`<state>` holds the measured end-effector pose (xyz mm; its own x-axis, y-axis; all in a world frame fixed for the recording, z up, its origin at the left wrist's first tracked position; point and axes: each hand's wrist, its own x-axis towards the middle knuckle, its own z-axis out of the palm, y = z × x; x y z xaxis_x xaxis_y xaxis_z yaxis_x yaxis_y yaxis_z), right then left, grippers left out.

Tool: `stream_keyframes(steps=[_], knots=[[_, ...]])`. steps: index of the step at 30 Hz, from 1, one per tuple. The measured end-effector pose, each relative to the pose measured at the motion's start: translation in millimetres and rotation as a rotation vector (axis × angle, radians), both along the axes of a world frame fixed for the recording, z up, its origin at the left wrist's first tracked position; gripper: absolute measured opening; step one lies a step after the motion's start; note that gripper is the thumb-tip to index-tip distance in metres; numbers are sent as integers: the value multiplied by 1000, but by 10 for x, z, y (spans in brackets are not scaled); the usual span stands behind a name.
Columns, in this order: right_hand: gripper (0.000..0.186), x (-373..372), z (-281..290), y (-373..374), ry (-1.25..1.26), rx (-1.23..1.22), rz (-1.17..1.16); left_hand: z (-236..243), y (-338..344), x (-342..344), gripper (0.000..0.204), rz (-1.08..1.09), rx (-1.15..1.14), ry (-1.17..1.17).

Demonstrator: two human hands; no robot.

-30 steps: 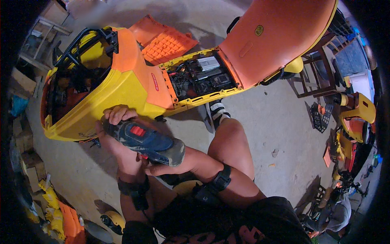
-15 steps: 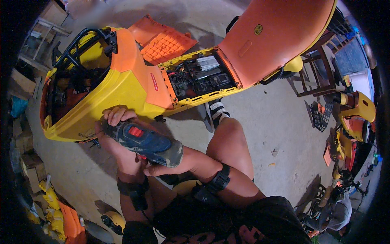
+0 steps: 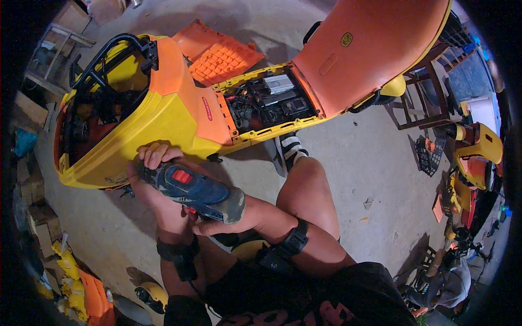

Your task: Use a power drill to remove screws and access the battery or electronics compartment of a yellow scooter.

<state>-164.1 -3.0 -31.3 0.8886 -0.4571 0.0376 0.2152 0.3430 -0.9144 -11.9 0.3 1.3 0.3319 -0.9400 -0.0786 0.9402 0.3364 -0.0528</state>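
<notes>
A dark blue and black cordless drill (image 3: 196,187) with a red switch on top lies across both my hands, above my lap. My right hand (image 3: 247,213) is wrapped round its handle end, the thumb along the lower side near a red trigger. At the drill's front end my left hand (image 3: 155,156) curls its fingers over the tip, hiding the chuck and any bit. Just beyond stands a yellow and orange scooter body (image 3: 163,127). Its open bay (image 3: 269,100) shows black wiring and a silver box, and the large orange panel (image 3: 370,43) is tilted up behind it.
An orange ribbed panel (image 3: 225,57) lies on the floor behind the scooter. To the right are a wooden chair frame (image 3: 429,98), black crates (image 3: 429,155) and yellow parts (image 3: 478,152). Another person (image 3: 454,282) is at the lower right. Yellow and orange pieces (image 3: 95,296) lie lower left.
</notes>
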Motion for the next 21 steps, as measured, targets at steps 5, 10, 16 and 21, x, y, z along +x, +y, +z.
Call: stream_keyframes(steps=[5,10,16,21], knots=[[68,27,-38,6,0,-14,6,16,3,-10,31,11,9,-19],[61,20,5,-5,22,1,13,19,1,-1,29,12,28,-15],[58,4,58,-15,25,59,15,17,9,0,28,19,47,-23],[59,11,-11,-7,13,-34,18,-22,1,16,28,15,29,-50]])
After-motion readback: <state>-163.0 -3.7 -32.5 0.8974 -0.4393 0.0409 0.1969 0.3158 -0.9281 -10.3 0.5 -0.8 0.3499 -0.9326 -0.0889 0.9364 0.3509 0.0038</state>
